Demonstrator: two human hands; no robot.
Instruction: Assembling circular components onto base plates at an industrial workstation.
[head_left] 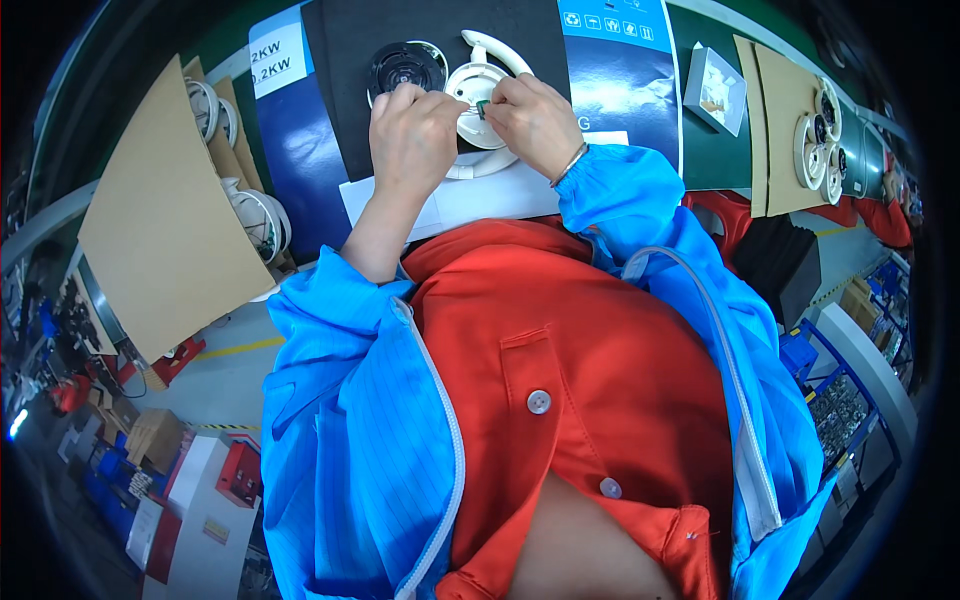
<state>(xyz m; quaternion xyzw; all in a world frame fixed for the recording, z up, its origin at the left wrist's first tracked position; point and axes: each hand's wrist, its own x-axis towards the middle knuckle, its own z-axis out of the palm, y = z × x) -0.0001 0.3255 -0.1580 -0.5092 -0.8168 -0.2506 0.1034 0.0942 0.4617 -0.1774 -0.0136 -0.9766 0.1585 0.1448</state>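
Observation:
A white round plastic housing point(474, 78) lies open-side up on a black mat point(345, 75), partly hidden by my fingers. My right hand point(535, 122) pinches a small green part point(482, 108), perhaps a connector or circuit board, over the housing's near right side. Close beside it, the fingers of my left hand point(412, 138) are pressed together at the housing's left edge; what they hold, if anything, is too small to name. Just beyond the left hand rests a black round ribbed part point(405, 68) with a pale rim. A white curved ring point(500, 47) surrounds the housing's right side.
Blue printed cardboard point(625, 90) lies under the mat. Brown cardboard sheets point(165, 215) stand at left, with white round housings point(262, 222) behind them. To the right are a white open box point(716, 90) and more round units point(815, 150). Another person's red sleeve point(885, 220) shows far right.

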